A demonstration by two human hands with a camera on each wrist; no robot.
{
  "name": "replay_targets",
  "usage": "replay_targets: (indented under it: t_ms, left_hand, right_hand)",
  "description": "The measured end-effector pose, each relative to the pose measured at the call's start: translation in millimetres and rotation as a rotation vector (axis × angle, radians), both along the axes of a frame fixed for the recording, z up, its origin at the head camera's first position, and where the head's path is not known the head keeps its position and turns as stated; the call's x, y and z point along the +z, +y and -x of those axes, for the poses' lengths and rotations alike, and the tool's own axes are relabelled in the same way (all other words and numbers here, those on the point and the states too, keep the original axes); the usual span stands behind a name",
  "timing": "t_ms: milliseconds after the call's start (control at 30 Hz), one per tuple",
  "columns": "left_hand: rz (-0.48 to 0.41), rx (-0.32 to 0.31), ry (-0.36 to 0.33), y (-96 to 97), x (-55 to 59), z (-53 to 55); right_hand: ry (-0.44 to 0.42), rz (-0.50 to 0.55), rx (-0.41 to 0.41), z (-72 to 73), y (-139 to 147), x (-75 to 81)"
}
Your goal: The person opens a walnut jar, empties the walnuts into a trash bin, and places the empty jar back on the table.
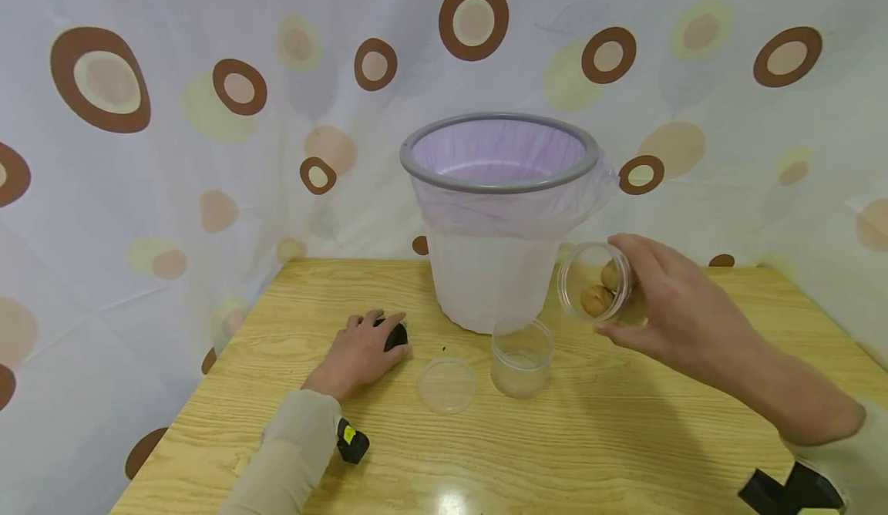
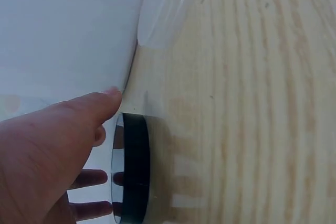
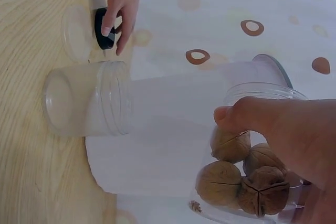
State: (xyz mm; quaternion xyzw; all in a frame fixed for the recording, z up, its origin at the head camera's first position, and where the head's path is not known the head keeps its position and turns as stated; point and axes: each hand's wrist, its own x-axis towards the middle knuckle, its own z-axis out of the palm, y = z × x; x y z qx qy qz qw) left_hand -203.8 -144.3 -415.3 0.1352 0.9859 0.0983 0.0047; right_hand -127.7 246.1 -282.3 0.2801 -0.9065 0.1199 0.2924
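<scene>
My right hand (image 1: 683, 311) grips a clear plastic jar (image 1: 573, 277), raised off the table and tipped sideways, its mouth facing left. Inside lie several walnuts (image 3: 218, 183), brown and whole. My left hand (image 1: 362, 351) spreads over a low black disc (image 1: 397, 336) with a glossy top. In the left wrist view, fingertips stand right at the top of that disc, which rests flat on the wood. A second clear jar (image 1: 522, 365), uncapped, stands upright between the hands. Left of it a clear round lid (image 1: 447, 385) lies flat.
Behind the jars stands a white bin (image 1: 489, 276) with a grey rim and a purple liner bag (image 1: 513, 214). The wooden table (image 1: 527, 461) meets a patterned curtain (image 1: 375, 6) at the back. A dark speck (image 1: 444, 348) lies near the lid.
</scene>
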Motion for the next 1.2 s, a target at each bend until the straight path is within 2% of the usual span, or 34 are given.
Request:
replay_targets:
  t_ms: [167,467,933,1200]
  left_hand:
    - [-0.004,0.015,0.039,1.1,8.7,4.1]
    - [-0.081,0.033,0.114,4.1,40.4,13.1]
    - [-0.247,-0.025,0.255,14.2,102.8,22.8]
    - [-0.335,-0.07,0.377,28.8,142.3,26.4]
  right_hand:
    - [-0.003,0.0,-0.002,1.5,0.9,7.1]
    - [0.01,-0.008,0.004,5.0,1.7,20.3]
    - [0.012,-0.01,0.015,9.8,-0.6,34.7]
    - [0.042,-0.034,0.005,13.2,0.4,43.3]
